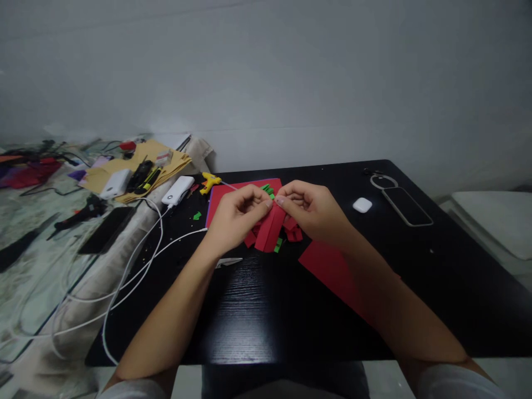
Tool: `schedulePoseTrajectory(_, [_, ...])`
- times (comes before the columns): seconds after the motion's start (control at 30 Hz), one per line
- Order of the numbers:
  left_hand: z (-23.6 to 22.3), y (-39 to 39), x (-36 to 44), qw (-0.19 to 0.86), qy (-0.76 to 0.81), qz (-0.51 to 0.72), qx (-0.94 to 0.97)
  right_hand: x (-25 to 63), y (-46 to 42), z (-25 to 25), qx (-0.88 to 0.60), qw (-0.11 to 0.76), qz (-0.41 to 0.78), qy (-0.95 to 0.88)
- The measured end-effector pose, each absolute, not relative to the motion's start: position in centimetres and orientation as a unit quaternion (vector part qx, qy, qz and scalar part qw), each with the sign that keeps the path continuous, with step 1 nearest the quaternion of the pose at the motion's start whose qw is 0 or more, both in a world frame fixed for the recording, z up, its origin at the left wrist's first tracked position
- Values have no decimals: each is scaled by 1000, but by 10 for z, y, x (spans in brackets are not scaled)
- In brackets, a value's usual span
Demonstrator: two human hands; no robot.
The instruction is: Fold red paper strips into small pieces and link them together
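Observation:
My left hand (pixel 246 209) and my right hand (pixel 310 208) meet over the middle of the black table. Between their fingertips they pinch the upper end of a folded red paper strip (pixel 269 230), which hangs toward me with a crease along its length. Under and around it lie small folded red paper pieces (pixel 294 230) and green paper pieces (pixel 278 245), partly hidden by my hands. Behind my left hand is a stack of red sheets (pixel 220 198). A larger red sheet (pixel 332 271) lies partly beneath my right forearm.
Scissors (pixel 229 261) lie near my left wrist. A yellow glue gun (pixel 209 183) and a white power bank (pixel 178 190) with a looping white cable are at the left. A phone (pixel 407 206) and a white earbud case (pixel 362 205) rest at the right. A cluttered surface adjoins the table's left side.

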State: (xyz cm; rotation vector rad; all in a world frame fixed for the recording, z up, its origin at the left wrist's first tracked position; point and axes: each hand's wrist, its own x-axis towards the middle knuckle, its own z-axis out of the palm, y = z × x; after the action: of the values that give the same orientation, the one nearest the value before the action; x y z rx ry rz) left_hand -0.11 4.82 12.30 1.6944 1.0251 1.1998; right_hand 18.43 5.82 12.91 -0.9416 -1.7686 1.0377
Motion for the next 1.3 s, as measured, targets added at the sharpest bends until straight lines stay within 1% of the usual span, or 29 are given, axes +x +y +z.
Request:
schedulePoseTrajectory(0.57, [120,45,3,373,413,493,669,184,61,128,-358,416,445,-707])
schedulePoseTrajectory(0.83, [122,47,3,326,431,544,642,179,63,123,-351,466,482,-654])
schedulePoseTrajectory(1.03, [125,46,1,358,424,529,642,178,64,123,-350,532,443,-631])
schedulePoseTrajectory(1.3, [125,47,1,380,413,537,630,178,63,123,-343,545,423,-638])
